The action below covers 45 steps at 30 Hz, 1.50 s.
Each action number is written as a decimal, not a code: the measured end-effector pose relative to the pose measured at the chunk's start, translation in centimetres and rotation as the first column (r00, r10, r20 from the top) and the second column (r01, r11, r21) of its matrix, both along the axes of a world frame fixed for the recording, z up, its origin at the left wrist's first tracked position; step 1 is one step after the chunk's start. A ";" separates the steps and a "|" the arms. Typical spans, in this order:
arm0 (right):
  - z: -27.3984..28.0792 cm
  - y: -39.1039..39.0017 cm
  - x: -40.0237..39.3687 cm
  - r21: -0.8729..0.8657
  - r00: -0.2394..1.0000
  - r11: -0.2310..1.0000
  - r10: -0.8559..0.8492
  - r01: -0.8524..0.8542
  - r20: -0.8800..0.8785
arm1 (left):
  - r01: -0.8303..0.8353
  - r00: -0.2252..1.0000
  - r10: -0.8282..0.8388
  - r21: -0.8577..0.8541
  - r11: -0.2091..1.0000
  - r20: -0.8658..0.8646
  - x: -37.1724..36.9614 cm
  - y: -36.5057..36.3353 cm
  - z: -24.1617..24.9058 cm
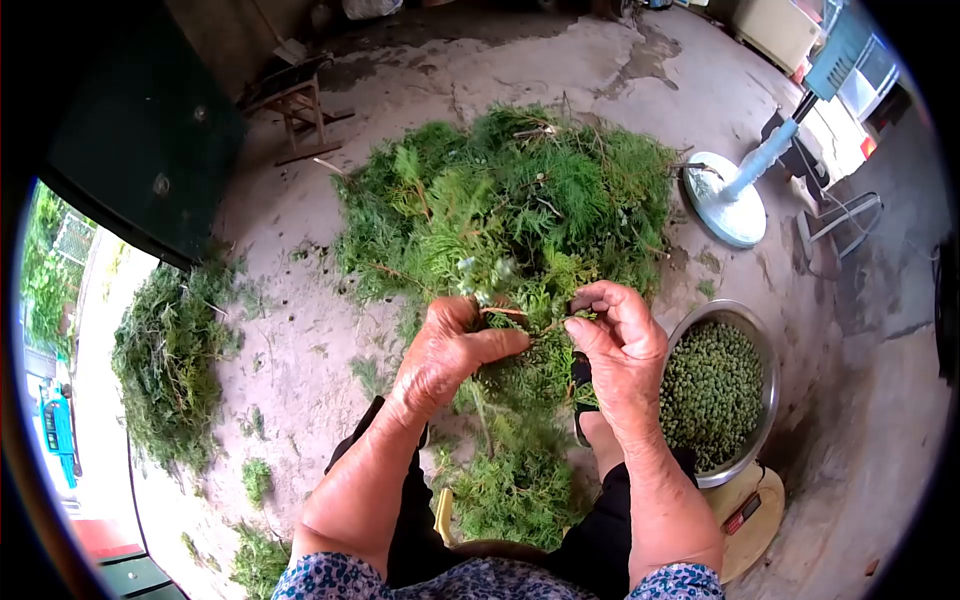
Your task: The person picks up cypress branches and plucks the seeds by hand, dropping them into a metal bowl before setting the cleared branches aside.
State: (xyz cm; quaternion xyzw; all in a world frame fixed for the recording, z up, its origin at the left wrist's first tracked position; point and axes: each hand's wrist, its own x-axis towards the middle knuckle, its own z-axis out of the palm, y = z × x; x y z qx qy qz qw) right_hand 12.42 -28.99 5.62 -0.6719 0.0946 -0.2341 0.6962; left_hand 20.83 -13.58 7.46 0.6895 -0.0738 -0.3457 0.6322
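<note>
My left hand [455, 345] is closed around the brown stem of an evergreen branch [503, 311] with flat, feathery leaves. Small pale blue-green cones [484, 278] show on it just beyond my fingers, slightly blurred. To the right, my right hand [622, 340] pinches a thin green tip of the sprig between thumb and curled fingers; whether a cone is in the pinch is hidden. Beside my right forearm stands a metal bowl [772, 385] filled with many small green cones [708, 395]. More cut greenery [515, 490] lies between my legs.
A large heap of evergreen branches [590, 190] covers the floor ahead, and a smaller pile [170, 370] lies left. A fan's round base [740, 222] stands at the right. Under the bowl is a round stool [762, 530] with a small dark-and-red object [742, 510]. A wooden stool [303, 115] is at the back left.
</note>
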 end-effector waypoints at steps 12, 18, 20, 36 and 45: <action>-0.2 -3.6 0.6 0.359 0.965 0.897 -0.255 0.259 -0.059 | -0.200 0.950 0.111 -0.296 0.934 -0.291 -1.0 -0.6 -0.1; -0.4 -2.5 0.1 0.703 0.942 0.674 0.334 -0.224 -0.020 | -0.193 0.945 0.086 -0.324 0.926 -0.316 -1.1 -0.6 -0.4; -0.9 -1.6 0.2 0.702 0.926 0.668 0.376 -0.248 -0.031 | -0.182 0.953 0.087 -0.318 0.930 -0.292 -1.2 -0.7 -0.8; -0.2 -1.4 -0.1 0.640 0.903 0.728 0.412 -0.245 -0.123 | -0.190 0.941 0.091 -0.284 0.940 -0.327 -1.5 -1.5 -0.8; 0.1 -2.0 -0.3 0.629 0.957 0.774 0.231 -0.074 -0.172 | -0.136 0.957 0.048 -0.295 0.946 -0.286 -2.0 -2.0 -0.6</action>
